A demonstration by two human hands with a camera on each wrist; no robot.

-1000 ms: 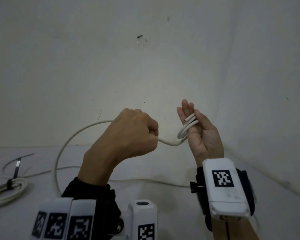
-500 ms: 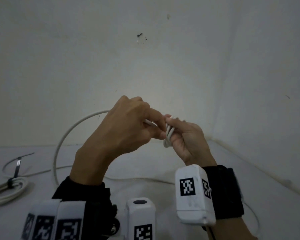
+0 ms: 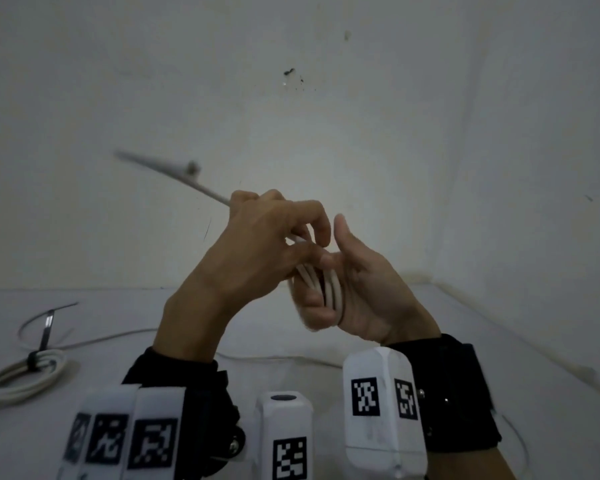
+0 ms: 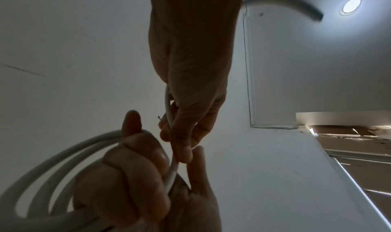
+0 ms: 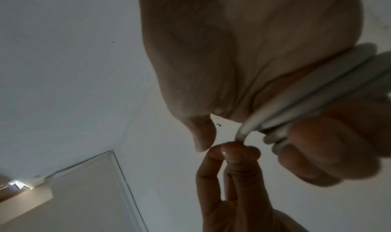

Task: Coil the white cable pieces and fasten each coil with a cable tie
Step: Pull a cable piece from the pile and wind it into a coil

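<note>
- White walls (image 3: 153, 98) are meeting in a corner behind the tabletop (image 3: 222, 341).
- Right hand (image 3: 361, 296) is gripping the cable (image 3: 329, 289) loops; left hand (image 3: 257, 251) is pinching its loose strand.
- Tied coil (image 3: 25, 379) is lying far left.

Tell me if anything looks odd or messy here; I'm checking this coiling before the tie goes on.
Nothing looks damaged. The right hand holds the coil with its loops side by side, and the left hand pinches the cable's free end, which sticks out up-left, blurred, not yet wound in. The tied coil lies neat on the table's left.
</note>
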